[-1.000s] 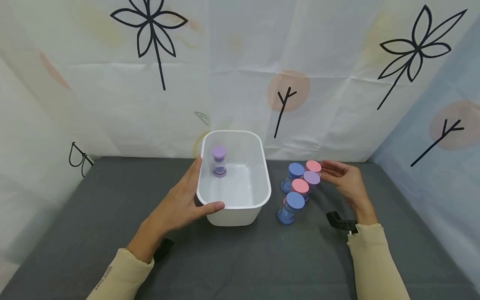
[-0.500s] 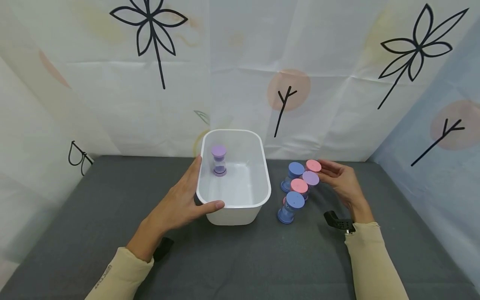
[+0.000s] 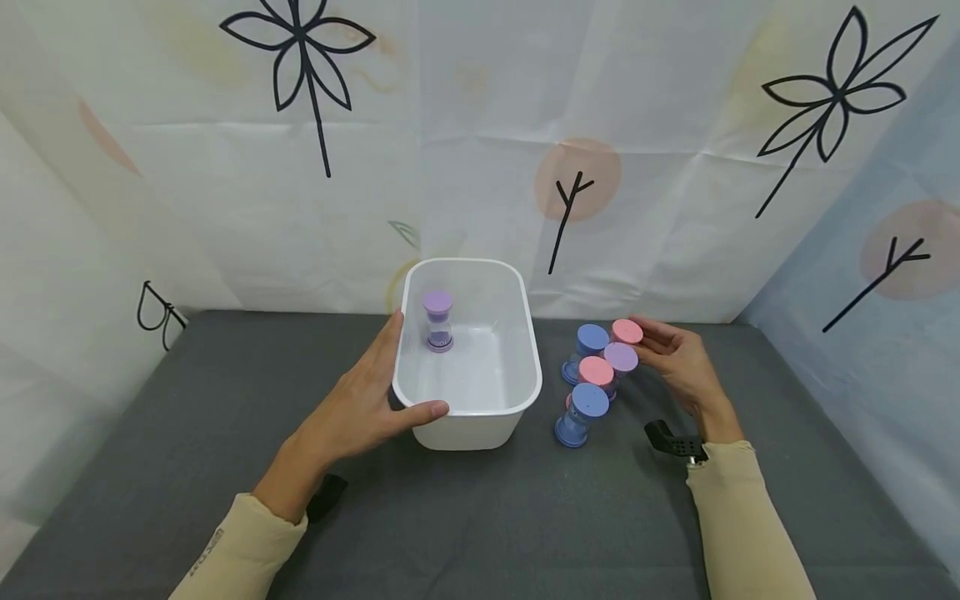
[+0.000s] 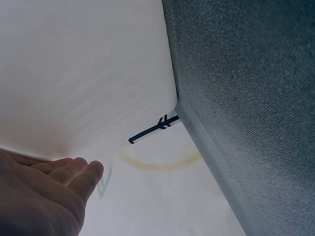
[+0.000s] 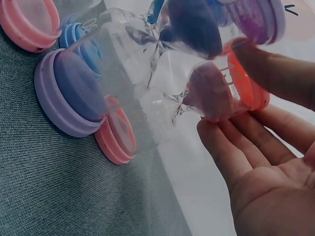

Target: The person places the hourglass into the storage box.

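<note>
Pale cloth backdrop (image 3: 465,108) with leaf drawings behind dark grey table (image 3: 465,533). White bin (image 3: 468,433) on table, near backdrop. Left hand (image 3: 363,408) at bin's left side, fingers extended along outer wall, thumb over near rim. Right hand (image 3: 678,362) right of bin, thumb and fingers gripping rear pink-capped hourglass (image 3: 627,332) at back of cluster. Crowded beside it: two blue hourglasses (image 3: 573,425), purple-capped hourglass (image 3: 621,358), another pink-capped hourglass (image 3: 596,372). Single purple hourglass (image 3: 438,321) upright inside bin, toward left wall.
</note>
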Demonstrator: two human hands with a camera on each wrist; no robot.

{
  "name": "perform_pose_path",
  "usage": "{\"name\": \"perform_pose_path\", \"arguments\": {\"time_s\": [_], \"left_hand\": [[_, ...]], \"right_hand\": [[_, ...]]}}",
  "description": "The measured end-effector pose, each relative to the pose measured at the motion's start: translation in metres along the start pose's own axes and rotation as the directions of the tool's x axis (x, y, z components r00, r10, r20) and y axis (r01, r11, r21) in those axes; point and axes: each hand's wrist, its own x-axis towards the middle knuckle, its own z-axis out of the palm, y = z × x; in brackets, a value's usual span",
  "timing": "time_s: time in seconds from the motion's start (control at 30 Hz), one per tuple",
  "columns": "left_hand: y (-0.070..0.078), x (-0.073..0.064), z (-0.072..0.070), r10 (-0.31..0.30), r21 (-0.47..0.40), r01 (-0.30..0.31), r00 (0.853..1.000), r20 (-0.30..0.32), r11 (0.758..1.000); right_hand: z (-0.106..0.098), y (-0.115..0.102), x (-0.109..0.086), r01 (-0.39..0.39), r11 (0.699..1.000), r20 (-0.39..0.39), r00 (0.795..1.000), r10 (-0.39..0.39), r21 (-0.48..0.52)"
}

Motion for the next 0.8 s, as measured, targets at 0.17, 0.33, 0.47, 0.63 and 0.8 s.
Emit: {"name": "perform_pose_path", "arguments": {"time_s": [0.17,0.33,0.47,0.63,0.8], "left_hand": [[0.0001,0.0009,-0.0004,0.006,-0.006,-0.006,1.000,-0.006,1.000],[0.0026,0.0013,-0.0010,0.010,-0.013,-0.010,1.000,-0.010,1.000],[0.0035,0.0012,-0.0010,0.012,-0.017,-0.012,1.000,-0.008,1.000],[0.0026,0.0010,-0.0007,0.011,-0.017,-0.011,1.000,-0.005,1.000],[0.0013,0.0004,-0.0005,-0.003,-0.017,0.003,1.000,0.000,1.000]], "right_hand": [[0.0011,-0.0003,0.0015,-0.019,0.999,-0.003,1.000,0.019,-0.034],[0.0036,-0.0009,0.0026,-0.037,0.990,-0.044,0.999,0.031,-0.139],[0.0045,-0.0005,0.0022,-0.049,0.986,-0.079,0.996,0.037,-0.158],[0.0035,0.0006,0.0023,-0.065,0.986,-0.149,0.988,0.042,-0.153],[0.0013,0.0011,0.0023,-0.090,0.985,-0.209,0.976,0.058,-0.149]]}}
